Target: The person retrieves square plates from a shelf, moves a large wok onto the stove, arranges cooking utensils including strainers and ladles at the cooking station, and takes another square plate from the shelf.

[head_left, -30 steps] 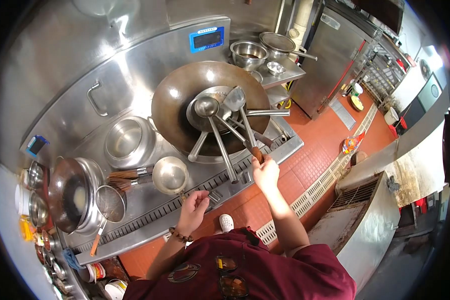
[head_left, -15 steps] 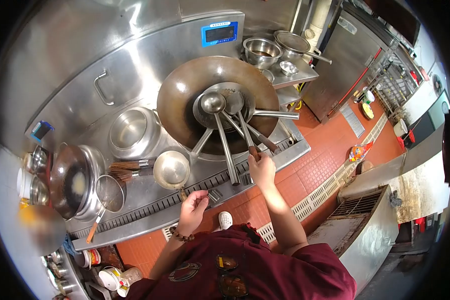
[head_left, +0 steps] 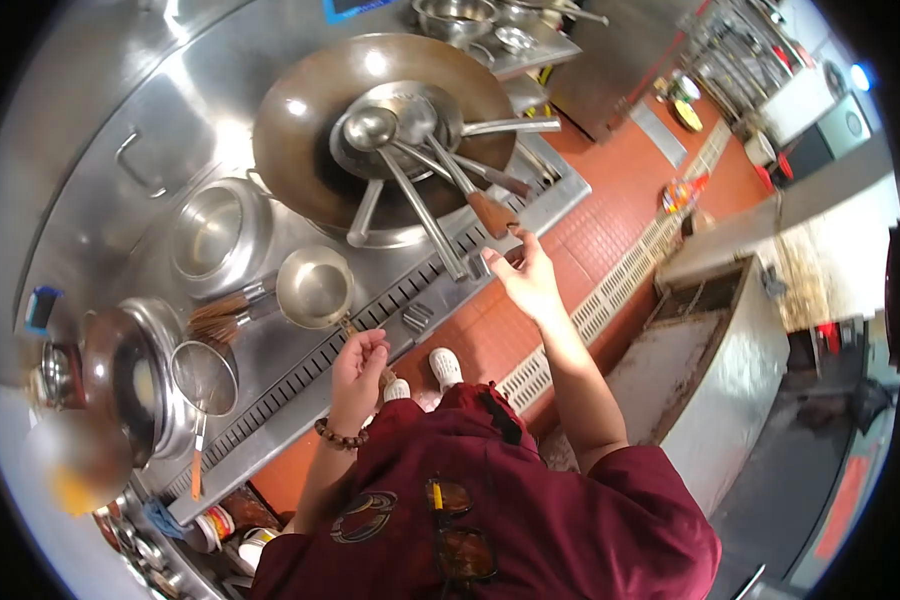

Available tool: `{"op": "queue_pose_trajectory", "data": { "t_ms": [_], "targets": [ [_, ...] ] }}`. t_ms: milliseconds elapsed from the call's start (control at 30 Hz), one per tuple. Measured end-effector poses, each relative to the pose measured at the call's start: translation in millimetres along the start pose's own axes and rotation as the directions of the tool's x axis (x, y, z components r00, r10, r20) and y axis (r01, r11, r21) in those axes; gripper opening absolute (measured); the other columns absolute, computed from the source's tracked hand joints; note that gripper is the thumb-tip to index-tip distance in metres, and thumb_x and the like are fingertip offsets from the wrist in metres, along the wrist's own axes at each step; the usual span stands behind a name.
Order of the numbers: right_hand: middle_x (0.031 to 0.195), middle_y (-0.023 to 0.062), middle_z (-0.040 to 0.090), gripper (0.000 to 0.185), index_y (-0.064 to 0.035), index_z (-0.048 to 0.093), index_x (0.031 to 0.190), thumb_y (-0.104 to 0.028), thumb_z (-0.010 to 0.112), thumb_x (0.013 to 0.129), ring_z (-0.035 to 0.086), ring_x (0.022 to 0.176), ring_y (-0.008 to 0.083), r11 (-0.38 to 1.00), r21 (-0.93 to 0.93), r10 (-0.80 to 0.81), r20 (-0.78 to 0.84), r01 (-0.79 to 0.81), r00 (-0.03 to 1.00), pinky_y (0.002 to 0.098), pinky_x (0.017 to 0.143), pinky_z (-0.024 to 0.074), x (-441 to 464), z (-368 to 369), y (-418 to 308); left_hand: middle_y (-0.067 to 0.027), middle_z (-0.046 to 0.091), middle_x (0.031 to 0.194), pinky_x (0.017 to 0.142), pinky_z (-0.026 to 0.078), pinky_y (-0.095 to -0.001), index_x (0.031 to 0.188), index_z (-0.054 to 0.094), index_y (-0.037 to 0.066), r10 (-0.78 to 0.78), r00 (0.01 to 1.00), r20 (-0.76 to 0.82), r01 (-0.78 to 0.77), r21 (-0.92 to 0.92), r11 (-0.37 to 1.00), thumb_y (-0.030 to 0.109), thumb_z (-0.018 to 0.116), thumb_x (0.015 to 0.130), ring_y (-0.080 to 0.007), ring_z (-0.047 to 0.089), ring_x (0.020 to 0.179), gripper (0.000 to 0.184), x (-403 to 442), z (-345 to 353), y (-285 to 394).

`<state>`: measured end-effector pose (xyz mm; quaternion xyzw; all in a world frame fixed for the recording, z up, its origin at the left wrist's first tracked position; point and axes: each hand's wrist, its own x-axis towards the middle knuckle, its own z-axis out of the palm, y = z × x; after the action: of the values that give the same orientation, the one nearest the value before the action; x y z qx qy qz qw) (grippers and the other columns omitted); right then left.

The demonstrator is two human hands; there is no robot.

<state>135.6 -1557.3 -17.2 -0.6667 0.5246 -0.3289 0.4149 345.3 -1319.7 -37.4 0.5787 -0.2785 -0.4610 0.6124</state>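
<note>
My right hand (head_left: 526, 280) is open, its thumb and forefinger apart just below the wooden handle end (head_left: 492, 214) of a metal spatula (head_left: 417, 118). That spatula rests in a pan with a ladle (head_left: 370, 129), inside a large brown wok (head_left: 295, 150). The ladle's metal handle leans over the wok's front rim. My left hand (head_left: 355, 372) has its fingers curled together beside the handle of a small metal pan (head_left: 315, 287); what they hold, if anything, is hidden.
Bamboo brushes (head_left: 222, 315), a round metal pot (head_left: 208, 232), a mesh strainer (head_left: 204, 378) and a dark wok (head_left: 120, 385) lie left on the stove. Bowls (head_left: 455, 18) stand behind. Right of me is a metal unit (head_left: 745, 370); a drain grate (head_left: 610, 295) crosses the red floor.
My right hand has let go of the spatula's wooden handle and opened. The view has tilted downward. My left hand stays beside the small pan's handle.
</note>
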Motion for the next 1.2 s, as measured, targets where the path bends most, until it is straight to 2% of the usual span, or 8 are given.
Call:
{"op": "queue_pose_trajectory", "data": {
  "t_ms": [33, 133, 167, 300, 500, 600, 800, 1200],
  "targets": [
    [0.075, 0.0071, 0.064, 0.071, 0.0085, 0.05, 0.134, -0.033, 0.082, 0.085, 0.06, 0.066, 0.0127, 0.999, -0.005, -0.038, -0.032, 0.038, 0.999, 0.0282, 0.064, 0.0517, -16, -5, 2, -0.0029, 0.062, 0.106, 0.087, 0.047, -0.0225, 0.124, 0.059, -0.002, -0.003, 1.0, 0.029, 0.003, 0.001, 1.0, 0.005, 0.06, 0.1, -0.0071, 0.056, 0.094, 0.025, -2, -7, -1],
    [0.076, 0.0073, 0.065, 0.067, 0.008, 0.052, 0.133, -0.031, 0.081, 0.087, 0.06, 0.066, 0.0125, 0.999, -0.045, 0.025, -0.094, -0.03, 0.995, 0.0284, 0.064, 0.0519, -65, -18, 7, -0.0041, 0.063, 0.105, 0.088, 0.049, -0.0239, 0.122, 0.059, -0.002, -0.02, 0.996, 0.087, 0.018, 0.024, 1.0, 0.007, 0.059, 0.101, -0.0084, 0.059, 0.096, 0.023, -9, -17, 5],
    [0.076, 0.0075, 0.065, 0.059, 0.007, 0.055, 0.129, -0.029, 0.078, 0.089, 0.059, 0.066, 0.0118, 0.996, -0.081, 0.029, -0.116, -0.039, 0.993, 0.0286, 0.063, 0.051, -82, -22, 11, -0.0042, 0.063, 0.104, 0.088, 0.049, -0.0241, 0.122, 0.06, -0.002, -0.015, 0.994, 0.107, 0.012, 0.035, 0.999, 0.007, 0.059, 0.101, -0.0086, 0.059, 0.096, 0.023, -11, -21, 4],
    [0.073, 0.0054, 0.063, 0.044, 0.005, 0.06, 0.122, -0.026, 0.073, 0.093, 0.056, 0.062, 0.0099, 0.993, -0.039, 0.109, -0.131, -0.115, 0.985, 0.028, 0.058, 0.0475, -154, -37, 31, -0.004, 0.063, 0.102, 0.085, 0.05, -0.025, 0.12, 0.06, -0.003, 0.0, 0.971, 0.24, -0.02, 0.08, 0.997, 0.006, 0.059, 0.101, -0.0094, 0.06, 0.093, 0.021, -17, -27, 3],
    [0.074, 0.0062, 0.063, 0.036, 0.0051, 0.063, 0.117, -0.023, 0.07, 0.096, 0.056, 0.068, 0.009, 0.954, 0.042, 0.297, -0.261, -0.296, 0.919, 0.0274, 0.063, 0.048, -275, -60, 52, -0.0029, 0.063, 0.101, 0.084, 0.05, -0.0245, 0.122, 0.061, -0.002, -0.056, 0.876, 0.479, 0.014, 0.092, 0.996, 0.002, 0.061, 0.099, -0.0091, 0.059, 0.092, 0.023, -21, -9, -20],
    [0.076, 0.0068, 0.064, 0.035, 0.0047, 0.063, 0.117, -0.023, 0.069, 0.096, 0.057, 0.071, 0.0096, 0.921, 0.112, 0.387, -0.363, -0.373, 0.848, 0.0276, 0.067, 0.0491, -331, -70, 58, -0.0011, 0.064, 0.098, 0.083, 0.049, -0.0238, 0.119, 0.063, 0.0, -0.042, 0.82, 0.57, -0.062, 0.163, 0.985, 0.009, 0.061, 0.101, -0.0082, 0.059, 0.089, 0.021, -28, 18, -15],
    [0.082, 0.0076, 0.067, 0.032, 0.0037, 0.064, 0.117, -0.02, 0.068, 0.097, 0.061, 0.078, 0.0104, 0.843, 0.206, 0.529, -0.481, -0.497, 0.699, 0.0279, 0.073, 0.0511, -409, -84, 70, -0.0019, 0.064, 0.099, 0.084, 0.05, -0.0244, 0.118, 0.064, 0.0, -0.137, 0.696, 0.705, -0.016, 0.205, 0.979, 0.006, 0.062, 0.099, -0.0089, 0.059, 0.09, 0.02, -38, 70, -24],
    [0.085, 0.0037, 0.068, 0.025, 0.005, 0.065, 0.114, -0.016, 0.065, 0.099, 0.061, 0.081, 0.0087, 0.823, 0.376, 0.566, -0.605, -0.427, 0.56, 0.0258, 0.075, 0.0501, -461, -153, 87, -0.0015, 0.064, 0.099, 0.083, 0.05, -0.0245, 0.116, 0.063, 0.0, -0.173, 0.491, 0.854, -0.07, 0.237, 0.969, 0.005, 0.062, 0.099, -0.0083, 0.059, 0.091, 0.018, -58, 207, -44]
  ]
}}
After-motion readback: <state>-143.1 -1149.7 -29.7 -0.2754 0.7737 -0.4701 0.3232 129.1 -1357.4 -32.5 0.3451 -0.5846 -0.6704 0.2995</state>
